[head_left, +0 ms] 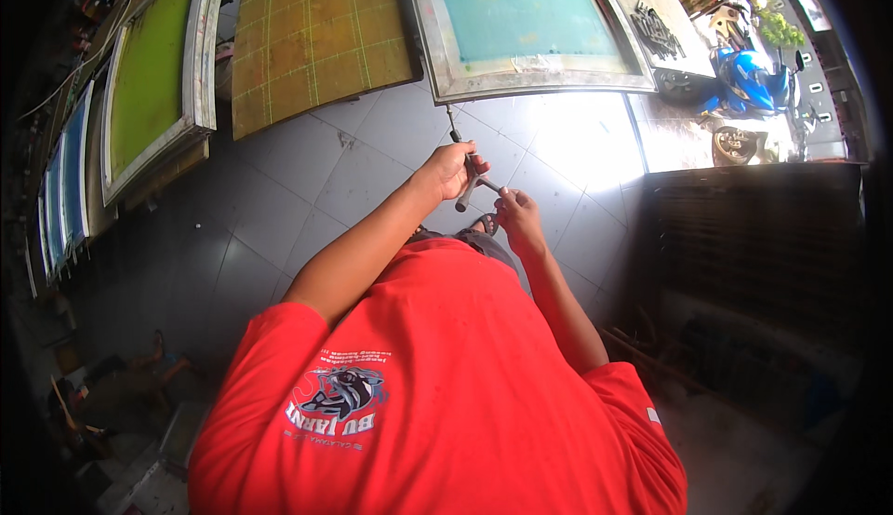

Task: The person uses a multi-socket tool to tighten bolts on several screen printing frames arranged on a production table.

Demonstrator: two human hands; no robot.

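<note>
A grey metal T-handle wrench (463, 201) is in front of me, its thin shaft pointing away toward the lower left corner of a framed screen with teal mesh (521, 8). My left hand (446, 173) is closed around the wrench near where the shaft meets the crossbar. With closed fingers, my right hand (521, 217) grips the right end of the crossbar. The shaft's far tip is close to the frame's edge; whether it touches or fits into anything there, I cannot tell.
To the left of the teal screen lies a brown board with yellow grid lines (316, 36). Farther left are a green framed screen (149, 68) and blue panels (65, 189). A blue motorcycle (749, 82) stands at the far right, and a dark slatted structure (753, 236) is nearer.
</note>
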